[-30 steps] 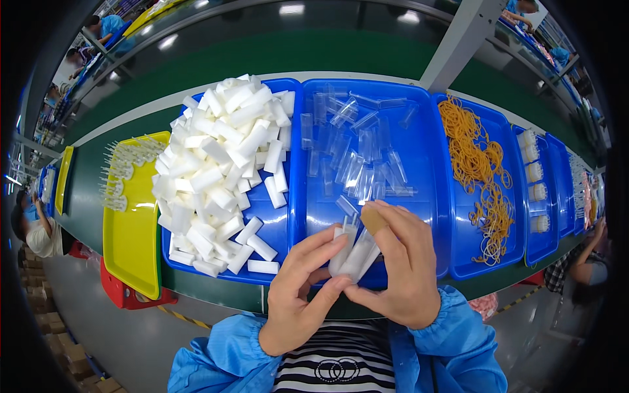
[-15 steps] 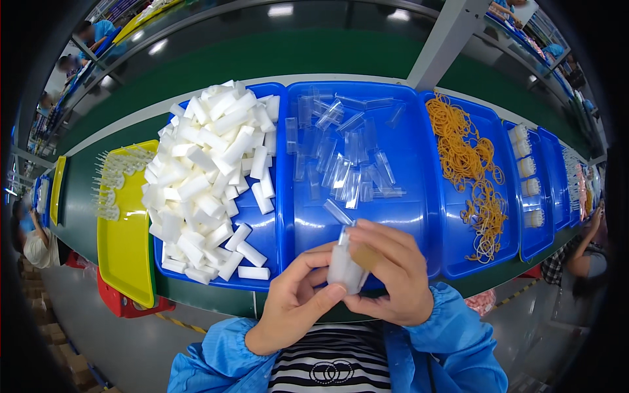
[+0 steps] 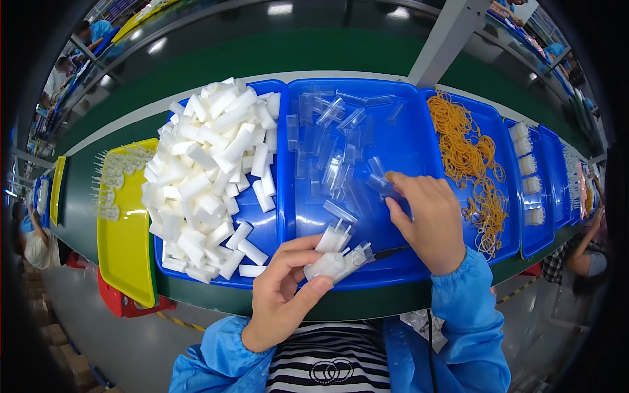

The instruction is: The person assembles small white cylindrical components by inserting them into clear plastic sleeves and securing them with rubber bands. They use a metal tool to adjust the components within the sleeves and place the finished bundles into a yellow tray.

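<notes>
Now your left hand (image 3: 282, 301) is curled around a small bunch of white, foam-like blocks (image 3: 329, 264) with clear plastic at the ends, over the near edge of the wide blue plastic tray (image 3: 409, 150); your right hand (image 3: 429, 219) has its finger and thumb by a see-through plastic tube (image 3: 381, 183) in that tray, but it's blurry, so I can't tell if you've pinched it; the tube looks very light, stiff and slippery, and its thin walls might crack or bend; take it gently by the middle of its long sides; the blocks look light and squishy; hug them around their sides with a soft squeeze.
</notes>
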{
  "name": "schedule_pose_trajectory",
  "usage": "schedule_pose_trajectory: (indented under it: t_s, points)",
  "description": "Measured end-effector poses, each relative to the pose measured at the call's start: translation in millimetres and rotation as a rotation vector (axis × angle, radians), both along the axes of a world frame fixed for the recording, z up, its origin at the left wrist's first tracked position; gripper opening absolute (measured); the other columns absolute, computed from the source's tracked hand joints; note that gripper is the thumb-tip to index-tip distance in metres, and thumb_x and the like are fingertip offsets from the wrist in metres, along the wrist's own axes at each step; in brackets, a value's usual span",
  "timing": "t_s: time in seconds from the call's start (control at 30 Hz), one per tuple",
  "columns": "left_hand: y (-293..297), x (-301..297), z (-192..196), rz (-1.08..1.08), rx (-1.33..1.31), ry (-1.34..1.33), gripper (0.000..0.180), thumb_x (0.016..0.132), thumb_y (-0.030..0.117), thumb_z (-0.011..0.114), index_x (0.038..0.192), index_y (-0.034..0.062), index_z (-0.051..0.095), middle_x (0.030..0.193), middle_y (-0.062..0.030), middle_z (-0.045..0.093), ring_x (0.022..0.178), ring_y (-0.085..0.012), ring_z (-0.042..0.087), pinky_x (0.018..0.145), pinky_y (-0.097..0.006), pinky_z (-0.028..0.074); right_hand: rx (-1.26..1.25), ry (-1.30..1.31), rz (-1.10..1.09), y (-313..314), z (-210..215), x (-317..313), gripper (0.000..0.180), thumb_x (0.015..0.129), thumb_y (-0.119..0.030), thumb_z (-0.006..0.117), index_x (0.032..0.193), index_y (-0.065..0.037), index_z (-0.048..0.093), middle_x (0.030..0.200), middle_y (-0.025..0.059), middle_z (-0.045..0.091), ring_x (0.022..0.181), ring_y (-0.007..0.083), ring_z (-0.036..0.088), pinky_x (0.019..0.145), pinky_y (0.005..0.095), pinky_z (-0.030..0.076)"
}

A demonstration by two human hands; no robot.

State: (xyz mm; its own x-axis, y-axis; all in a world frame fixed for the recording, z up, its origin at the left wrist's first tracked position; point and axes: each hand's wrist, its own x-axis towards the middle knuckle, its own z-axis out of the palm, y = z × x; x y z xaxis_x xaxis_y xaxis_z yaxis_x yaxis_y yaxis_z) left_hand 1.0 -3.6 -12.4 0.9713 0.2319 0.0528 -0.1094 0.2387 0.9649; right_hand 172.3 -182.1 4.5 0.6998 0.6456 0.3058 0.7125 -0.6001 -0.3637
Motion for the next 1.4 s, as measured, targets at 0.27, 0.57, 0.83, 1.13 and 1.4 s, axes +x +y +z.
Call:
schedule_pose_trajectory:
  t_s: [0.27,0.57,0.83,1.13,1.4]
  points:
    - [-4.4,5.6,-0.1,0.063,0.026,-0.023,0.029,0.088,-0.006,0.067,0.117,-0.0050,0.062,0.134,-0.0197,0.049,0.118,-0.0256,0.057,0.099,-0.035,0.050,0.564,0.583,-0.030,-7.2,42.7,-33.0,0.016,0.090,-0.005,0.064,0.105,-0.001,0.063,0.088,0.0078,0.061,0.081,0.0148,0.057,0.075,0.0280,0.045]
    - [-5.5,1.3,6.6,0.092,0.172,0.031,0.029,0.086,-0.003,0.070,0.115,-0.0026,0.068,0.130,-0.0194,0.054,0.115,-0.0234,0.058,0.093,-0.031,0.051,0.552,0.782,0.171,-1.1,25.8,-44.6,0.019,0.090,-0.014,0.070,0.103,-0.001,0.064,0.093,0.0092,0.064,0.082,0.0199,0.057,0.074,0.0304,0.045]
    - [-11.6,3.0,4.2,0.140,0.109,0.044,0.027,0.088,-0.005,0.067,0.114,-0.0028,0.068,0.130,-0.0191,0.053,0.112,-0.0232,0.062,0.088,-0.028,0.055,0.642,0.553,0.191,2.6,5.0,-53.8,0.022,0.084,-0.013,0.075,0.100,-0.002,0.064,0.096,0.0099,0.068,0.090,0.0252,0.063,0.081,0.0337,0.046]
    - [-9.2,3.3,4.6,0.118,0.403,-0.037,0.026,0.084,-0.001,0.073,0.110,-0.0004,0.072,0.126,-0.0208,0.059,0.107,-0.0277,0.064,0.090,-0.034,0.053,0.520,0.260,0.188,1.8,5.2,-54.7,0.023,0.079,-0.013,0.078,0.097,-0.004,0.066,0.097,0.0098,0.070,0.093,0.0264,0.064,0.084,0.0356,0.044]
    - [-14.8,3.2,10.1,0.170,0.472,0.022,0.032,0.084,-0.001,0.072,0.116,-0.0001,0.070,0.128,-0.0194,0.058,0.110,-0.0269,0.063,0.093,-0.034,0.051,0.525,0.393,0.192,9.4,-1.0,-60.4,0.028,0.080,-0.013,0.077,0.104,-0.001,0.067,0.098,0.0109,0.069,0.094,0.0293,0.062,0.084,0.0378,0.045]
